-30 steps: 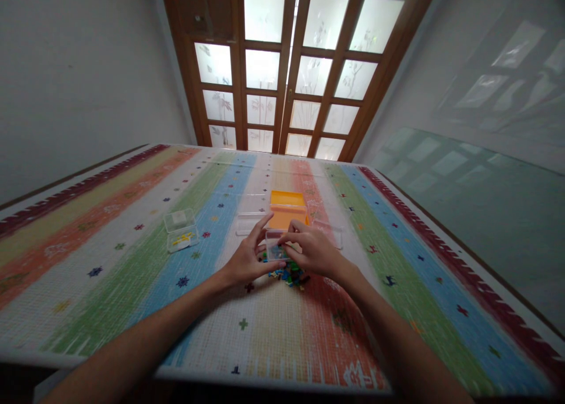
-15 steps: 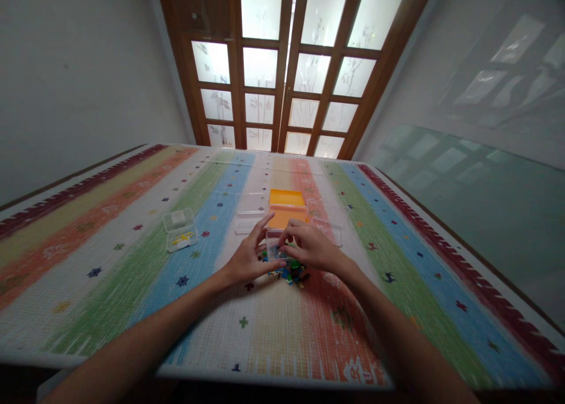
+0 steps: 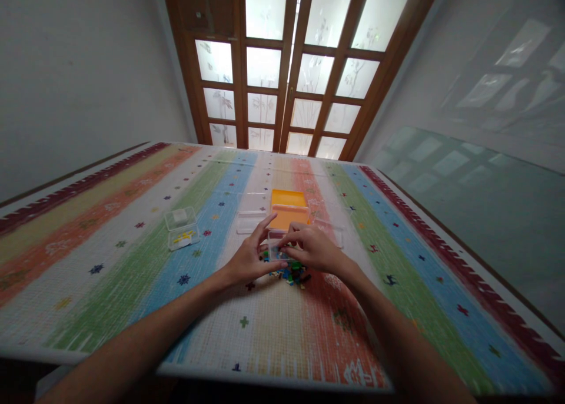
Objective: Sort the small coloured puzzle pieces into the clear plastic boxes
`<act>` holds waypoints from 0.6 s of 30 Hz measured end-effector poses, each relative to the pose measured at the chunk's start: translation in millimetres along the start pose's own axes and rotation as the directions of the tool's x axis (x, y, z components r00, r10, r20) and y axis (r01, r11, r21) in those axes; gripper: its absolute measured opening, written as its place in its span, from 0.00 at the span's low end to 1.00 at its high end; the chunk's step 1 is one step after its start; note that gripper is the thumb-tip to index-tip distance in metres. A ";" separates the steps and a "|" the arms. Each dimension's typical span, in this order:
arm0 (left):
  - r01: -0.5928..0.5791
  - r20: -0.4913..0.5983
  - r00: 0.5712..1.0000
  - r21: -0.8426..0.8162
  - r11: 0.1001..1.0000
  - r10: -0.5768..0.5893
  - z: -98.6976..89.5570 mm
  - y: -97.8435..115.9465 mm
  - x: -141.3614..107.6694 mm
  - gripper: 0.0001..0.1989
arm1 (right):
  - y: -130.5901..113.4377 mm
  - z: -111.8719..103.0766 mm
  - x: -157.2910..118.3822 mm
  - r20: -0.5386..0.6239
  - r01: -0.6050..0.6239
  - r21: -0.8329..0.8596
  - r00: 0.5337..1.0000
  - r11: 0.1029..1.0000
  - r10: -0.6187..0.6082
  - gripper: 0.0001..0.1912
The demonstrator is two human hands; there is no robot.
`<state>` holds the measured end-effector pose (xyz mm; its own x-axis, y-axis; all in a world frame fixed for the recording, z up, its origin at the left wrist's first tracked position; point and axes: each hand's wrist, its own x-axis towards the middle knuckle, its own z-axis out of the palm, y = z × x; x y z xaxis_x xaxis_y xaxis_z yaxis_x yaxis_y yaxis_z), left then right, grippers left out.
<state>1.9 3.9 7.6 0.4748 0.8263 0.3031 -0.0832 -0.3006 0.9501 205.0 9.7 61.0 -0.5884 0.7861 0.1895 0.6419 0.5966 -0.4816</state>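
Note:
My left hand holds a small clear plastic box by its side, thumb along the near edge and fingers at the far left. My right hand reaches over the box from the right, fingertips pinched together at its inside; what they grip, if anything, is too small to make out. Beneath and just in front of the box lies a pile of small green, blue, brown and tan pieces, partly covered by the hands.
Behind the hands stands an open orange case. Clear trays lie at its left and right. An open clear box with yellow pieces is farther left on the striped tablecloth.
The right fingertips have shifted slightly over the clear box. My left hand keeps its hold. The whole view has moved very slightly.

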 end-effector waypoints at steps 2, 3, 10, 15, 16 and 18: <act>-0.004 -0.001 1.000 0.009 1.000 0.004 0.8 -0.2 -0.3 0.53 | -0.4 -0.4 0.1 0.003 -0.008 0.007 1.000 1.000 0.008 0.08; -0.006 -0.001 1.000 0.009 1.000 0.006 1.1 -0.3 -0.3 0.53 | -0.5 -0.8 0.2 0.000 -0.009 0.010 1.000 1.000 0.009 0.08; -0.020 0.003 1.000 0.006 1.000 0.020 1.6 -1.2 0.3 0.53 | 0.8 -3.2 0.0 -0.015 0.017 0.044 1.000 0.999 -0.016 0.07; -0.001 -0.002 1.000 0.034 0.999 0.001 0.6 -2.2 -0.4 0.51 | 1.8 -4.3 0.2 0.019 0.012 0.052 1.000 0.999 -0.013 0.08; -0.001 0.001 1.000 0.032 0.999 0.001 0.4 -2.7 -0.5 0.51 | 2.2 -4.2 0.3 0.029 0.012 0.052 0.999 0.999 -0.014 0.09; -0.007 0.006 1.000 0.022 1.000 0.007 -0.1 -3.6 -0.5 0.52 | 2.8 -3.8 0.4 0.052 0.017 0.049 0.998 0.999 -0.020 0.10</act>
<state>1.9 4.6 4.0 0.4795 0.8212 0.3093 -0.0670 -0.3172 0.9460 208.4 12.3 63.0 -0.6254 0.7648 0.1546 0.6071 0.6015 -0.5193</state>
